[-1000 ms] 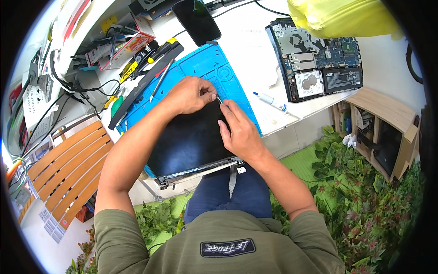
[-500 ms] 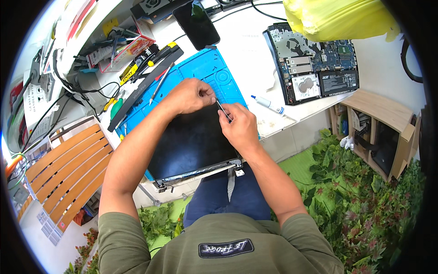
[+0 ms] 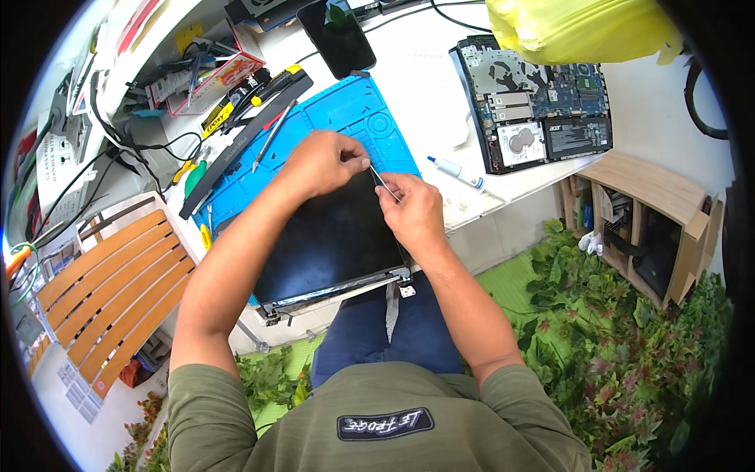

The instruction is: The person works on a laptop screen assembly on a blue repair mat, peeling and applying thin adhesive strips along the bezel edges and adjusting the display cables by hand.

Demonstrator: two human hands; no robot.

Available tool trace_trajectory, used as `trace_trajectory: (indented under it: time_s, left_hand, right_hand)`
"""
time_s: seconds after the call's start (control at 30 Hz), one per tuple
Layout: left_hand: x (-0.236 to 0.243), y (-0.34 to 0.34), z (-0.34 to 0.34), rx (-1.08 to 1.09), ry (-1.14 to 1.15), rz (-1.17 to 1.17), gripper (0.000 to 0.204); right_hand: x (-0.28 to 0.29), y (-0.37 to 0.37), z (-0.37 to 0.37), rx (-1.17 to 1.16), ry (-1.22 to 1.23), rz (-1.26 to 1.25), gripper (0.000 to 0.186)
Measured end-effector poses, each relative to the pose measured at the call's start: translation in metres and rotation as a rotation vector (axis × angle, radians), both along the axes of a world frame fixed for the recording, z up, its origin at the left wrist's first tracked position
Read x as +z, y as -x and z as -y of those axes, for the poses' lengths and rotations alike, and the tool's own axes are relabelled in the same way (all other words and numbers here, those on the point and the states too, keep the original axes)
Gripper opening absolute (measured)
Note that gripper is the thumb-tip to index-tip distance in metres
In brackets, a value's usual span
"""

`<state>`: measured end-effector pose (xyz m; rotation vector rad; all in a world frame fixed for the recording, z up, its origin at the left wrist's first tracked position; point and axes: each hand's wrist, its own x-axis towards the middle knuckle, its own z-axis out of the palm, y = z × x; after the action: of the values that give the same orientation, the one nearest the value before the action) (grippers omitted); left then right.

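A dark laptop screen panel (image 3: 330,244) lies at the table's near edge, partly on a blue work mat (image 3: 322,118). My left hand (image 3: 329,164) reaches over its far right corner, thumb and fingertips pinched together; anything between them is too small to make out. Pinched in my right hand (image 3: 414,208) is a slim metal tool (image 3: 384,182). Its tip points up and left, close to my left fingertips at the panel's corner. Hinge parts (image 3: 405,277) show along the panel's near edge.
An opened laptop base (image 3: 543,106) sits at the back right, below a yellow bag (image 3: 586,31). A white tube with a blue tip (image 3: 456,173) rests near the table edge. A phone (image 3: 336,39), a long dark strip (image 3: 236,153) and a pen-like tool (image 3: 275,135) lie farther off.
The whole view has shifted slightly. Both hands stay at the panel's far right corner, and a little more of the slim metal tool shows between them.
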<state>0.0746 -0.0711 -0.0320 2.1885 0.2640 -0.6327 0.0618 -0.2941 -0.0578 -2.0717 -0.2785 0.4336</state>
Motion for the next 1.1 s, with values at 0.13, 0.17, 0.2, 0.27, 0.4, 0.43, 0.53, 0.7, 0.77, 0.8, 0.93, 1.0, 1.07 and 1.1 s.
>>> trace_trajectory:
  time_s: [0.13,0.17,0.2,0.27,0.4,0.43,0.53,0.7,0.77,0.8,0.93,1.0,1.07,1.1]
  left_hand:
    - [0.003,0.02,0.018,-0.022,-0.214,0.302,0.014]
    - [0.001,0.023,0.018,-0.043,-0.259,0.356,0.014]
    - [-0.002,0.025,0.019,-0.064,-0.305,0.41,0.014]
    - [-0.006,0.027,0.018,-0.061,-0.298,0.444,0.013]
    - [-0.007,0.028,0.015,-0.037,-0.264,0.444,0.014]
    - [-0.006,0.03,0.017,-0.011,-0.257,0.497,0.015]
    - [0.0,0.042,0.026,0.061,-0.219,0.609,0.017]
    - [0.005,0.079,0.055,0.188,-0.119,0.478,0.025]
    - [0.0,0.09,0.066,0.238,-0.095,0.437,0.03]
    - [-0.002,0.094,0.072,0.291,-0.068,0.412,0.03]
    - [-0.007,0.102,0.104,0.477,0.029,0.323,0.034]
    - [-0.001,0.104,0.118,0.58,0.092,0.261,0.037]
    - [-0.003,0.112,0.129,0.662,0.127,0.238,0.041]
    - [-0.004,0.116,0.135,0.713,0.147,0.24,0.04]
  right_hand:
    - [0.0,0.003,-0.001,-0.019,0.013,0.002,0.024]
    - [0.001,0.003,-0.001,-0.017,0.014,0.009,0.025]
    - [0.001,0.004,-0.002,-0.015,0.014,0.015,0.026]
    - [0.0,0.004,-0.003,-0.005,0.025,0.013,0.028]
    - [0.003,0.004,-0.004,0.008,0.042,-0.003,0.032]
    - [0.004,0.004,-0.004,0.01,0.044,-0.008,0.033]
    - [0.005,0.004,-0.001,0.012,0.037,-0.016,0.034]
    - [-0.003,0.003,0.012,0.031,-0.006,-0.064,0.038]
    - [0.0,-0.001,0.014,0.054,-0.002,-0.086,0.039]
    - [0.002,-0.002,0.015,0.068,0.001,-0.099,0.039]
    - [0.008,-0.012,0.024,0.173,0.039,-0.153,0.041]
    - [0.006,-0.015,0.03,0.212,0.022,-0.121,0.045]
    - [0.007,-0.018,0.033,0.254,0.036,-0.153,0.047]
    - [0.008,-0.019,0.034,0.28,0.041,-0.171,0.048]
